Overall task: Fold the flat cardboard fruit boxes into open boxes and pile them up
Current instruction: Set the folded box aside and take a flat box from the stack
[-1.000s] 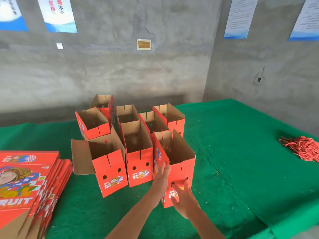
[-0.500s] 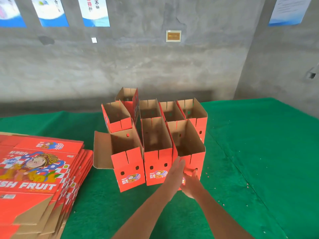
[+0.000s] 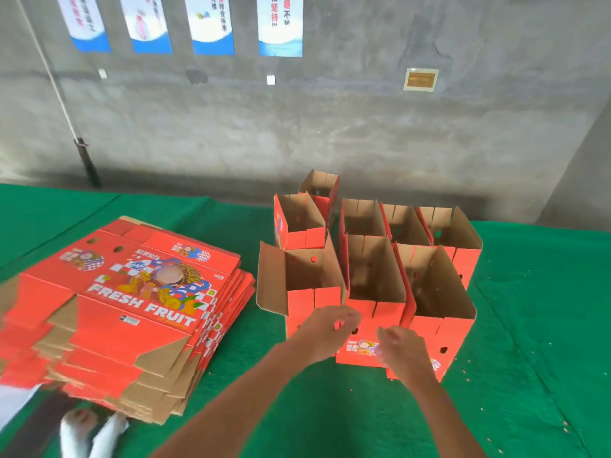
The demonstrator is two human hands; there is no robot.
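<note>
Several folded open red fruit boxes stand in a tight cluster on the green table [image 3: 529, 325]. The front row holds a left box [image 3: 307, 279] with one brown flap sticking out to the left, a middle box [image 3: 375, 276] and a right box [image 3: 439, 292]. A tall pile of flat red "FRESH FRUIT" boxes [image 3: 132, 309] lies to the left. My left hand [image 3: 325, 327] hovers with loosely curled fingers before the left and middle boxes. In front of the middle and right boxes, my right hand [image 3: 398, 348] is also loosely curled. Neither hand holds anything.
A grey concrete wall with posters [image 3: 211, 24] runs behind the table. A thin dark pole [image 3: 86, 160] leans at the far left. White shoes [image 3: 92, 431] show at the table's near left edge. Green cloth extends right of the boxes.
Both hands have come off the front right box and shifted left and back. The view has swung left, bringing the flat pile fully into sight.
</note>
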